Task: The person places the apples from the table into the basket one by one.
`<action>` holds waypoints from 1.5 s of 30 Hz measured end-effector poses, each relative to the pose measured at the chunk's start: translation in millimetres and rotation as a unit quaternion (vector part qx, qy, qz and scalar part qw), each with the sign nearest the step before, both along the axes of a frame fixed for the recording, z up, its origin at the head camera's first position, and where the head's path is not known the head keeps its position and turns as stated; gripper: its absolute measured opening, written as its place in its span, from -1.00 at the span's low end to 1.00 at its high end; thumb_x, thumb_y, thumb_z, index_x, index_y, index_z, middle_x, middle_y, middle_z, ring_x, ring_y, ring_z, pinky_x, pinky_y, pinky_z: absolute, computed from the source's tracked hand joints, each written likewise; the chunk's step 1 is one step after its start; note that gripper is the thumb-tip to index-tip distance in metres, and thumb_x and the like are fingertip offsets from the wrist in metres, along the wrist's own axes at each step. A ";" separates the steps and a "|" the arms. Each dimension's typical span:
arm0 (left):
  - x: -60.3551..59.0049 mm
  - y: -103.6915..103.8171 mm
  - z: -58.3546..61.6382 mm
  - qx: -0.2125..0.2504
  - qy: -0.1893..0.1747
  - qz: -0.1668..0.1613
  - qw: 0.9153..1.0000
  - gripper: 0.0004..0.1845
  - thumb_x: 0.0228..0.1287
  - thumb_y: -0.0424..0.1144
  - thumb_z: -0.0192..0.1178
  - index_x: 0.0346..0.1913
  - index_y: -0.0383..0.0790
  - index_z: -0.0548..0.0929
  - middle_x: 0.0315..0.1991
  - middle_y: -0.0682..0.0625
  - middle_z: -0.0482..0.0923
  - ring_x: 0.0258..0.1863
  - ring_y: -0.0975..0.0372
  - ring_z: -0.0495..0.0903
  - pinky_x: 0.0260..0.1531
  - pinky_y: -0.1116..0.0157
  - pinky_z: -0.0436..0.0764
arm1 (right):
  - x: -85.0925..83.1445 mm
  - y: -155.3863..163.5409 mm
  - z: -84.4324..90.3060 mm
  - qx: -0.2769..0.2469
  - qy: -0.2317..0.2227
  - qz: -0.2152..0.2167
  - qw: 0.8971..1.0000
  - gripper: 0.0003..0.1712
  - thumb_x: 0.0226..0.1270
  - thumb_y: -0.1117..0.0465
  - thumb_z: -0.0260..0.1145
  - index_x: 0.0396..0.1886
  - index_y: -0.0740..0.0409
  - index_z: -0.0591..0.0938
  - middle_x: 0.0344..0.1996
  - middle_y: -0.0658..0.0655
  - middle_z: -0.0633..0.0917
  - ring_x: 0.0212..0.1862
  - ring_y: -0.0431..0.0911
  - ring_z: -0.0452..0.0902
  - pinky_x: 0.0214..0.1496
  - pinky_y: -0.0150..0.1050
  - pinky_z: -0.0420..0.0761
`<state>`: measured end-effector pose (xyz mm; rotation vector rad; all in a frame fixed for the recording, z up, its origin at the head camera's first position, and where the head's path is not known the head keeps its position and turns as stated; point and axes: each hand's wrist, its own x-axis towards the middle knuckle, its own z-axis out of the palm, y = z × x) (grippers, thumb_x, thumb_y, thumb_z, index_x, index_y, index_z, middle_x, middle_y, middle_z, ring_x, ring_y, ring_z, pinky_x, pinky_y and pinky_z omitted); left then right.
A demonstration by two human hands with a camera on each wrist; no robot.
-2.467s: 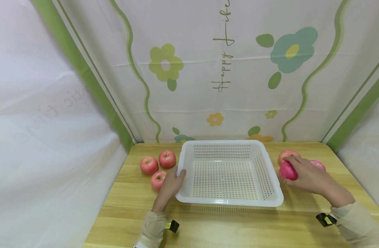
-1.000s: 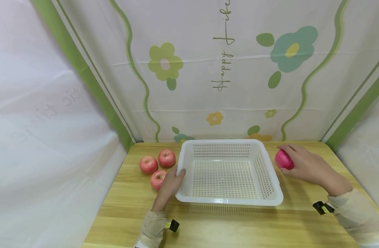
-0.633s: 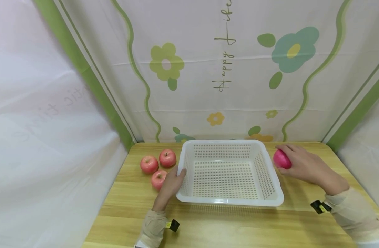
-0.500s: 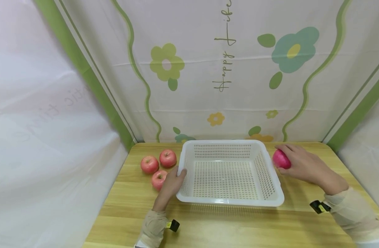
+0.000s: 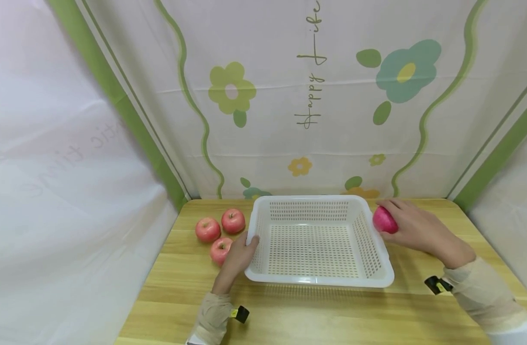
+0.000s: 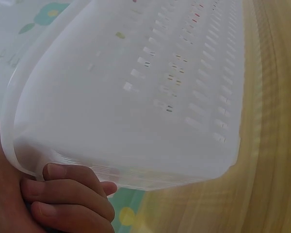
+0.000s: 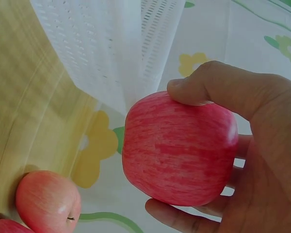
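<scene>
Since the frame a second ago, the right hand (image 5: 412, 226) has brought its red apple (image 5: 384, 220) leftward, close against the near side of the white basket (image 5: 313, 281), while the left hand (image 5: 239, 255) has stayed put.

The wooden table (image 5: 315, 321) lies beneath both grips. The basket, the larger thing in hand, spans between them; its thin, perforated plastic should be light and somewhat flexible, best held by the rolled rim. The left hand pinches that rim, thumb inside and curled fingers outside.

Just beyond the left-hand grip sit three loose apples (image 5: 208, 230). Below the right-hand grip, the right wrist view shows a paler apple (image 7: 48, 201) and part of another at the frame's edge.

The red apple is pinched between right thumb and fingers, around its broad sides. It looks firm, moderately weighty, and smooth enough to slip; it would probably bruise if dropped, so a wide hold round the middle suits it. Whether it touches the rim I cannot tell.
</scene>
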<state>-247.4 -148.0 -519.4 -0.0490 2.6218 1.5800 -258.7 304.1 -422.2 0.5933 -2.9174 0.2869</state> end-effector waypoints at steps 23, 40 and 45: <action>0.0 -0.8 0.7 -0.009 0.006 -0.004 1.000 -0.50 0.65 0.03 0.04 0.34 -0.29 0.55 -0.01 -0.27 0.74 -0.19 0.06 0.79 -0.29 0.17 0.75 | -7.5 -18.0 5.7 0.005 0.006 0.020 1.000 -0.21 0.19 -0.01 0.58 0.37 0.19 0.55 0.11 0.22 0.64 -0.02 0.09 0.61 -0.23 -0.01 0.71; -0.8 -1.0 -1.7 -0.007 -0.001 0.002 1.000 -0.50 0.65 0.04 0.02 0.35 -0.27 0.55 0.02 -0.25 0.73 -0.17 0.08 0.77 -0.26 0.18 0.75 | -16.6 -30.0 7.3 0.008 0.012 0.036 0.999 -0.16 0.19 0.03 0.57 0.44 0.20 0.52 0.25 0.31 0.62 0.08 0.17 0.62 -0.09 0.11 0.76; -0.6 0.4 -0.8 -0.004 -0.003 0.002 1.000 -0.48 0.65 0.03 0.02 0.40 -0.27 0.53 0.05 -0.27 0.72 -0.16 0.07 0.77 -0.25 0.15 0.77 | -19.4 -32.6 7.3 0.008 0.007 0.038 0.999 -0.14 0.18 0.04 0.57 0.45 0.21 0.51 0.28 0.32 0.59 0.12 0.18 0.61 -0.11 0.11 0.76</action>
